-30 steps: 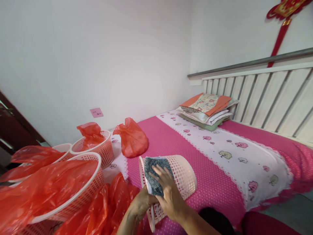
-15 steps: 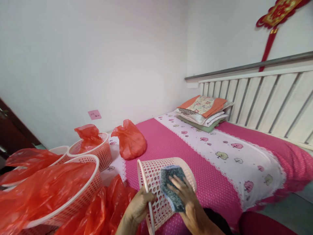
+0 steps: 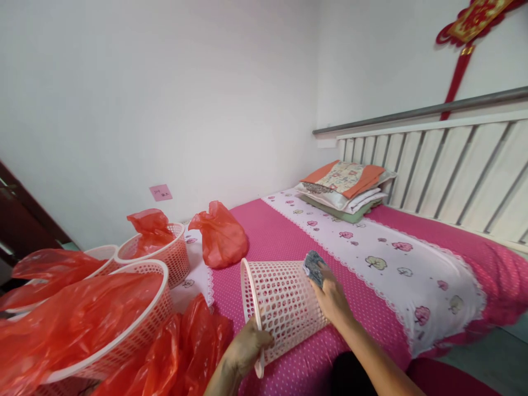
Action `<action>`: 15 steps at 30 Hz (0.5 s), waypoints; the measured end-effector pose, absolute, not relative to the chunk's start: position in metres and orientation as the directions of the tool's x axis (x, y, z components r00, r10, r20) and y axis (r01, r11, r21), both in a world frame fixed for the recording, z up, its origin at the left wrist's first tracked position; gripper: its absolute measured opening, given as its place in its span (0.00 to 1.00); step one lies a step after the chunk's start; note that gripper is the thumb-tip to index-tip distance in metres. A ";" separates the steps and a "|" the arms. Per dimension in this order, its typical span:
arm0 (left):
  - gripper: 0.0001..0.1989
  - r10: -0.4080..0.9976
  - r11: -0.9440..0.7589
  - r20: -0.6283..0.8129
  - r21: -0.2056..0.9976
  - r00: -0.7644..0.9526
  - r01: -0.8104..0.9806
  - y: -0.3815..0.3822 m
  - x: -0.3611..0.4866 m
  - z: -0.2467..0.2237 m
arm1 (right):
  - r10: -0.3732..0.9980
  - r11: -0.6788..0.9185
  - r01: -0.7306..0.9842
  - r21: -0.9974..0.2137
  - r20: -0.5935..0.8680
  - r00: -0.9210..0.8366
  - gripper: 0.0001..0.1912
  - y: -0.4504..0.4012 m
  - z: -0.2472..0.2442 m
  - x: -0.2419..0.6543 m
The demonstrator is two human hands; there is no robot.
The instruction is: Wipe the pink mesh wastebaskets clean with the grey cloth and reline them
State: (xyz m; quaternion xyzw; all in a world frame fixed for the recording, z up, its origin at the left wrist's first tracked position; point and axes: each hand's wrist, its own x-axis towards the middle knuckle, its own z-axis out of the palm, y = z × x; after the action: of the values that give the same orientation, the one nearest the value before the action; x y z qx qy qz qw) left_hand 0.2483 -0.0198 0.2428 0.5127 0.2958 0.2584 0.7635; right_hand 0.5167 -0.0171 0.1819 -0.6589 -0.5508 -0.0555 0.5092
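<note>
A pale pink plastic basket (image 3: 284, 297) with a holed wall lies on its side over the bed, its mouth facing left. My left hand (image 3: 249, 344) is closed on the lower part of its rim, with the thumb outside and the other fingers hidden inside the mouth. My right hand (image 3: 330, 294) grips a grey-green cleaning cloth (image 3: 314, 267) and presses it to the basket near its base end. The cloth is bunched and smaller in view than the hand and wrist together.
Several similar baskets (image 3: 165, 280) with red plastic bags (image 3: 99, 308) stand at the left. A tied red bag (image 3: 223, 236) sits on the pink bedspread (image 3: 272, 225). Folded bedding (image 3: 346, 190) lies near the white headboard (image 3: 445, 170).
My right hand has moved the cloth from the middle of the basket's side up and right to its base end. The cloth went from spread flat to bunched. My left hand keeps the rim.
</note>
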 end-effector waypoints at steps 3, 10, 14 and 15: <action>0.22 0.722 0.377 -0.226 0.921 0.654 -0.099 -0.019 0.248 0.246 | 0.664 0.063 0.834 -0.548 0.647 0.374 0.24 -0.003 0.187 0.503; 0.26 0.707 0.386 -0.201 0.913 0.678 -0.132 -0.021 0.248 0.253 | 0.692 0.119 0.887 -0.445 0.678 0.248 0.24 0.012 0.210 0.444; 0.27 0.679 0.413 -0.183 0.895 0.711 -0.165 -0.015 0.245 0.248 | 0.726 0.268 0.859 -0.437 0.677 0.117 0.26 0.008 0.234 0.410; 0.27 0.676 0.423 -0.191 0.891 0.712 -0.163 -0.013 0.244 0.247 | 0.733 0.309 0.846 -0.434 0.676 0.079 0.27 0.005 0.240 0.404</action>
State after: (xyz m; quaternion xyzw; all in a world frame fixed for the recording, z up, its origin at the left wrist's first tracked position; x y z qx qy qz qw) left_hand 0.2443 -0.0133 0.2465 0.4684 0.2739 0.2630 0.7978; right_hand 0.4036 0.0052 0.2396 -0.5843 -0.6757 -0.0638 0.4449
